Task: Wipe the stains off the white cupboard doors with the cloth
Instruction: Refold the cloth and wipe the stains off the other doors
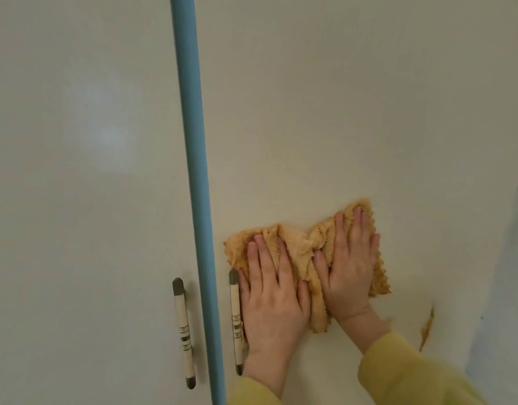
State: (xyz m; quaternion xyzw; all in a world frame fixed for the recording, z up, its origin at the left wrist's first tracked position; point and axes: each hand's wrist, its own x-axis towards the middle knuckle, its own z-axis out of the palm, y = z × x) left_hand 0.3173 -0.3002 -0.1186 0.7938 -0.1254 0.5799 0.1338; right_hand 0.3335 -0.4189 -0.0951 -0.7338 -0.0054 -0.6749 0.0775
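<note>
An orange-yellow cloth (pixel 298 252) lies bunched against the right white cupboard door (pixel 339 112). My left hand (pixel 269 293) presses flat on the cloth's left part, fingers straight. My right hand (pixel 348 264) presses flat on its right part, fingers straight as well. A brown-orange streak of stain (pixel 427 328) shows on the door just right of and below my right wrist. The left white door (pixel 76 171) shows only a soft glare patch.
A blue vertical strip (pixel 196 185) divides the two doors. Each door carries a cream bar handle with grey ends, one handle (pixel 183 331) left of the strip and another handle (pixel 235 320) touching my left hand's edge. A bluish wall (pixel 508 273) stands at far right.
</note>
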